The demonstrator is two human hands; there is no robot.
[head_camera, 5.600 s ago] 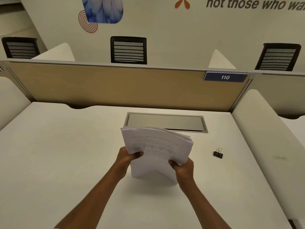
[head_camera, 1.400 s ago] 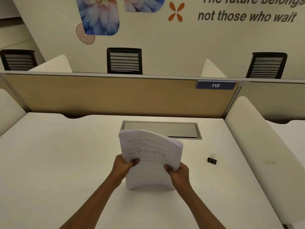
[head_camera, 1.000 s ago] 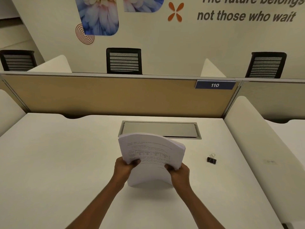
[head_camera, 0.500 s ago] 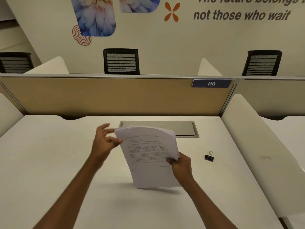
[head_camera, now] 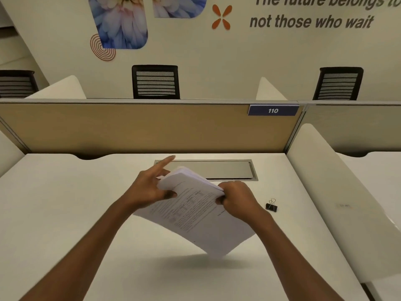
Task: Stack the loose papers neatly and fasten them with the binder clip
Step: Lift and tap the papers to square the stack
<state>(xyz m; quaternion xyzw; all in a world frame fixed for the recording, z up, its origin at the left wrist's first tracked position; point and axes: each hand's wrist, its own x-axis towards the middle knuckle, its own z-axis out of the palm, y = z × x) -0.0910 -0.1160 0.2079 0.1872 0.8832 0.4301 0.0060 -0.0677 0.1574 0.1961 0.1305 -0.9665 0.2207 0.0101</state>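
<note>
Here, your right hand (head_camera: 237, 199) pinches the stack of papers (head_camera: 195, 211) at its right edge, thumb on the printed top sheet and the other fingers curled beneath, so this grip is pressed together on the paper. The stack hangs tilted above the counter (head_camera: 65, 213), turned like a diamond: one corner points down toward you and casts a shadow on the bare surface under it, while the opposite corner rises toward the metal cable hatch (head_camera: 217, 169). Seen from that hatch, the papers sit just in front of it, toward you, with their upper corner overlapping its near rim in this view.

Your left hand (head_camera: 149, 187) is at the stack's upper left corner. Its thumb lies against the sheets there, but its forefinger sticks out straight toward the hatch and the other fingers look loosely spread, blurred by motion; you cannot tell whether this grip really holds the paper or only touches it.

The binder clip (head_camera: 271, 206) lies on the counter in front of the hatch's right end, just beyond your right hand and apart from both it and the papers. Its wire handles stand up, and nothing touches it.
</note>
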